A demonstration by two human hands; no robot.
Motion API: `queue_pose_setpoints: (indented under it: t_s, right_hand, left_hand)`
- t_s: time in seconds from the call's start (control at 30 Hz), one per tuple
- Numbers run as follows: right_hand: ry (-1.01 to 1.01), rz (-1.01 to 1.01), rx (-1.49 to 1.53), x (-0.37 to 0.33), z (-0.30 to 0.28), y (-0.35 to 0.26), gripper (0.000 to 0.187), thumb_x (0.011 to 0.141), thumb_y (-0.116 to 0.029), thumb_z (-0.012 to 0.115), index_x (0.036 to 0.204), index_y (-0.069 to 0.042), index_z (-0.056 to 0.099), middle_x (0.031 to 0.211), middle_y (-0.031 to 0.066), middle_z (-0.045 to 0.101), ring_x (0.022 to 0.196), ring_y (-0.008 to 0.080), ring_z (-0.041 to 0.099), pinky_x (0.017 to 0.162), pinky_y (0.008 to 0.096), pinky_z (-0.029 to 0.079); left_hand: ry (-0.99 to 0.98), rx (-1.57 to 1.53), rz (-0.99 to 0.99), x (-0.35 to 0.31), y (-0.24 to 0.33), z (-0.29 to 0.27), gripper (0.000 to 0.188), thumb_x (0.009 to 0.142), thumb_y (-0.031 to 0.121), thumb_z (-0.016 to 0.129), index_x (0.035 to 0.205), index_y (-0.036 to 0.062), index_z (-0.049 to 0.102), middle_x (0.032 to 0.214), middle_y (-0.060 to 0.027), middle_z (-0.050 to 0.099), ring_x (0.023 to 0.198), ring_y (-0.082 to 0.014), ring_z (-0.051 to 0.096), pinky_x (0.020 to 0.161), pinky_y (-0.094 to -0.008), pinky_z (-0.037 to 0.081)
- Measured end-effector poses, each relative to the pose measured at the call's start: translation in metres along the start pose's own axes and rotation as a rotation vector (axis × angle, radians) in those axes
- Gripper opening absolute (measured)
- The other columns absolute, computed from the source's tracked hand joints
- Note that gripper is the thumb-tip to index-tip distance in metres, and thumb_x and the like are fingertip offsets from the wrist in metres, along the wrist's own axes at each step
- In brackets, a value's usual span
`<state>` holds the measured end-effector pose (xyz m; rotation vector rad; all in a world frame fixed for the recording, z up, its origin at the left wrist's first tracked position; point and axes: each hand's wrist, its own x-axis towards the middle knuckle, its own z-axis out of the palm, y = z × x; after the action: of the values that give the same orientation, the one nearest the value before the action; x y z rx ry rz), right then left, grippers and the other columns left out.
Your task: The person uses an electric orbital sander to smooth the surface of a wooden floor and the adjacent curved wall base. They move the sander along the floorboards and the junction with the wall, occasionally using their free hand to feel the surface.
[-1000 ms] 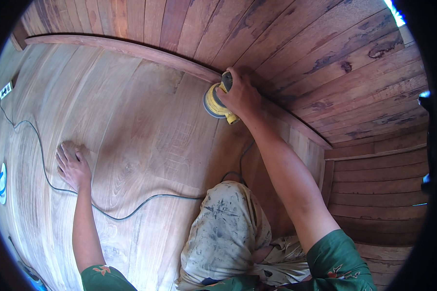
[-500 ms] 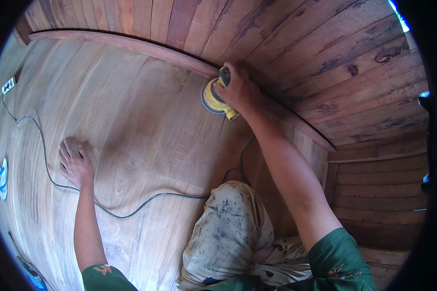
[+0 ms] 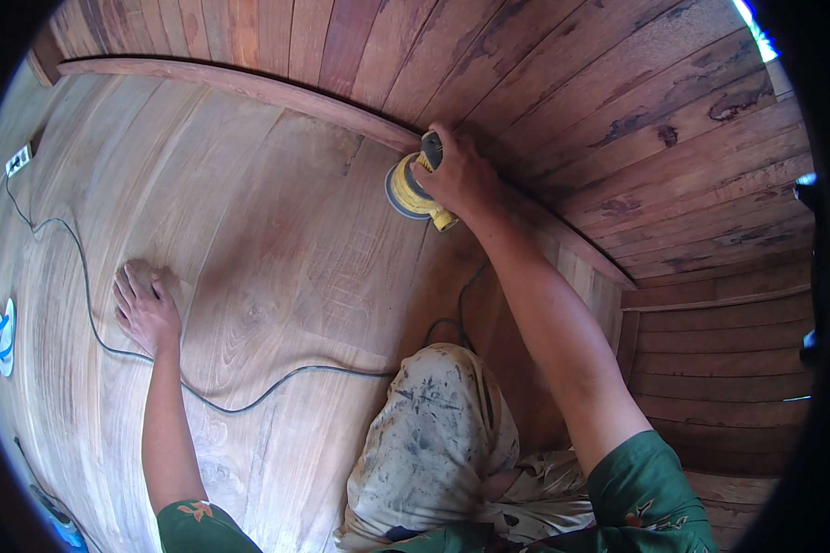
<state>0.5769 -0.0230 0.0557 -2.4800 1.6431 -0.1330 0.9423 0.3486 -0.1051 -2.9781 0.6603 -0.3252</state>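
A yellow and black orbital sander [image 3: 411, 187] rests on the wooden floor [image 3: 277, 221], close against the baseboard. Wrapped over its top is my right hand [image 3: 461, 173], with the fingers on the far side partly hidden. My left hand [image 3: 148, 309] lies flat on the floor boards at the left, fingers spread and holding nothing. A dark power cord [image 3: 249, 404] snakes across the boards, passing just below my left hand and on toward my knee. Another stretch of cord curls on the shaded floor between my knee and the sander.
A curved wooden baseboard [image 3: 249, 88] runs along the foot of the plank wall [image 3: 563, 101]. At the far left the cord meets a white socket strip [image 3: 18, 159]. Blue and white flip-flops [image 3: 3, 338] and a blue tool [image 3: 60, 525] lie along the left edge. My stained trouser knee [image 3: 433, 415] is at bottom centre.
The sander and my right hand have shifted very slightly to the right and nearer to me along the baseboard. My left hand stays in place on the floor.
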Motion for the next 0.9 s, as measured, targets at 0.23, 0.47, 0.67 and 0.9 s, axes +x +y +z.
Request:
queue_pose_setpoints:
  t_s: [0.23, 0.47, 0.67, 0.9]
  right_hand:
    - [0.02, 0.002, 0.005, 0.001, 0.004, 0.012, 0.075, 0.092, -0.046, 0.079, 0.158, -0.027, 0.048, 0.146, 0.018, 0.063, 0.128, 0.0455, 0.067, 0.106, 0.0545, 0.056]
    - [0.064, -0.003, 0.005, -0.007, 0.0, 0.03, 0.074, 0.09, -0.044, 0.08, 0.156, -0.026, 0.05, 0.147, 0.0174, 0.063, 0.127, 0.0457, 0.068, 0.105, 0.0546, 0.056]
    - [0.005, 0.074, -0.001, -0.017, -0.009, 0.044, 0.075, 0.091, -0.046, 0.077, 0.158, -0.025, 0.05, 0.151, 0.0182, 0.061, 0.127, 0.0446, 0.068, 0.106, 0.0547, 0.057]
    - [0.052, 0.142, 0.008, -0.029, -0.007, 0.076, 0.076, 0.09, -0.048, 0.078, 0.158, -0.027, 0.05, 0.145, 0.0197, 0.062, 0.125, 0.0461, 0.069, 0.105, 0.0546, 0.057]
  left_hand:
    - [0.007, 0.008, -0.001, 0.0, -0.001, 0.002, 0.071, 0.114, 0.055, 0.04, 0.172, 0.0137, 0.037, 0.179, -0.0097, 0.035, 0.166, -0.0313, 0.03, 0.131, -0.0574, 0.028]
    - [0.013, 0.009, -0.002, 0.0, -0.002, 0.002, 0.071, 0.114, 0.054, 0.041, 0.173, 0.0151, 0.036, 0.18, -0.0087, 0.034, 0.166, -0.031, 0.03, 0.131, -0.0572, 0.028]
    - [0.017, 0.016, -0.004, 0.0, -0.001, 0.003, 0.071, 0.114, 0.055, 0.041, 0.173, 0.016, 0.035, 0.18, -0.0081, 0.035, 0.166, -0.03, 0.03, 0.13, -0.0558, 0.029]
    - [0.014, 0.018, 0.004, 0.001, -0.003, 0.004, 0.07, 0.114, 0.055, 0.041, 0.172, 0.0159, 0.037, 0.178, -0.0082, 0.038, 0.165, -0.0303, 0.033, 0.129, -0.0562, 0.032]
